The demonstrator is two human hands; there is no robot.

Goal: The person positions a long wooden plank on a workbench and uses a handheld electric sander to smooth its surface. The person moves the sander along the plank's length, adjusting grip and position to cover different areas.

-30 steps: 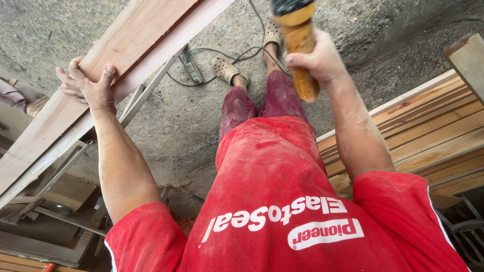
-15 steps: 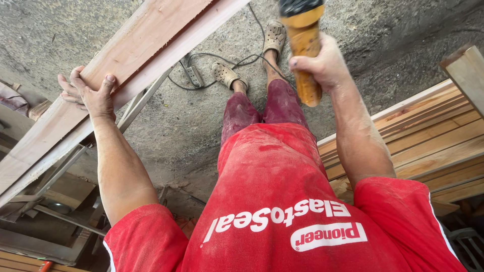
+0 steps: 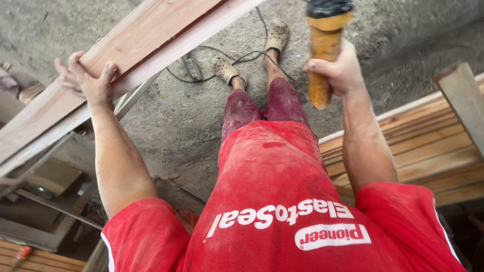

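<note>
Reddish timber, a long plank (image 3: pixel 136 45), runs slantwise across the upper part of the view, and everything here is placed from it. The left hand (image 3: pixel 88 83) lies right on the plank's lower stretch, fingers spread flat over its face and thumb hooked at the near edge, pressing rather than gripping. Well apart from the plank, off past its far side, the right hand (image 3: pixel 340 70) is wrapped tight round a yellow-orange power tool (image 3: pixel 322 55), fist closed on the dusty handle, its black head cut off by the top of the view. Below the plank lies the grey concrete floor (image 3: pixel 166 126), with a black cable (image 3: pixel 227 53) looping just beside the plank's edge and a small power strip (image 3: pixel 192 68) next to it. Two feet in tan clogs (image 3: pixel 227 70) stand on that floor, near the cable. Farther from the plank, beyond the tool hand, a stack of boards (image 3: pixel 423 146) sits level, layered edge on edge.
</note>
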